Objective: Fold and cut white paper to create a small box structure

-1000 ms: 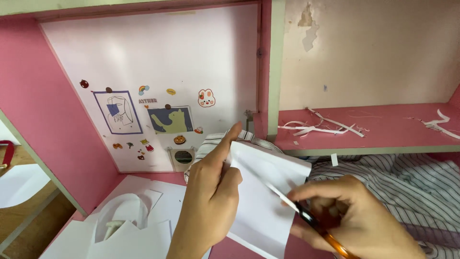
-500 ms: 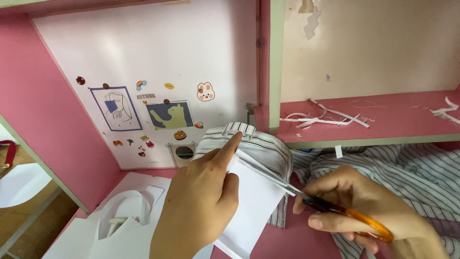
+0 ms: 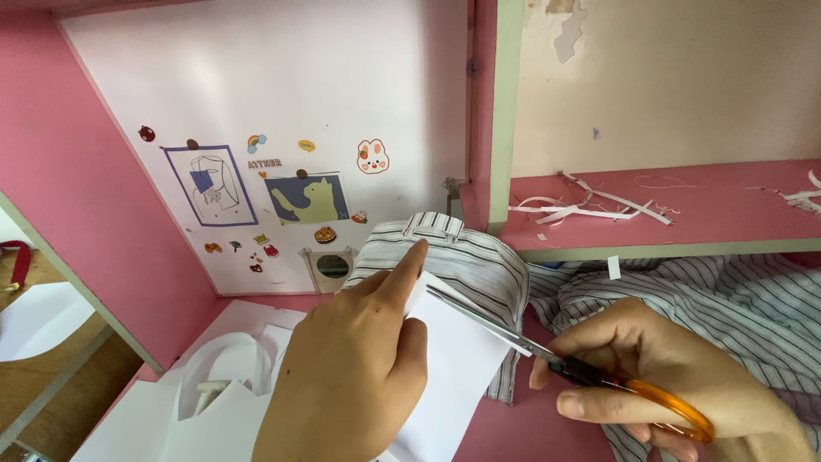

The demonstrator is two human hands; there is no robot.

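You're mid-cut: left hand [image 3: 351,376] pinches the paper [image 3: 453,368]; right hand [image 3: 676,385] grips scissors [image 3: 547,364]. Next, close blades toward ten o'clock.

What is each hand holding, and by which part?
Left hand holds the white paper near its upper edge; right hand holds the scissors by their orange handles.

White back panel [image 3: 282,94] with small colourful stickers and two drawn pictures at upper left, pink shelf [image 3: 684,210] strewn with thin white paper strips [image 3: 590,205] at right, striped grey-white cloth [image 3: 727,299] at lower right, cut-out white paper sheets [image 3: 214,393] at lower left.
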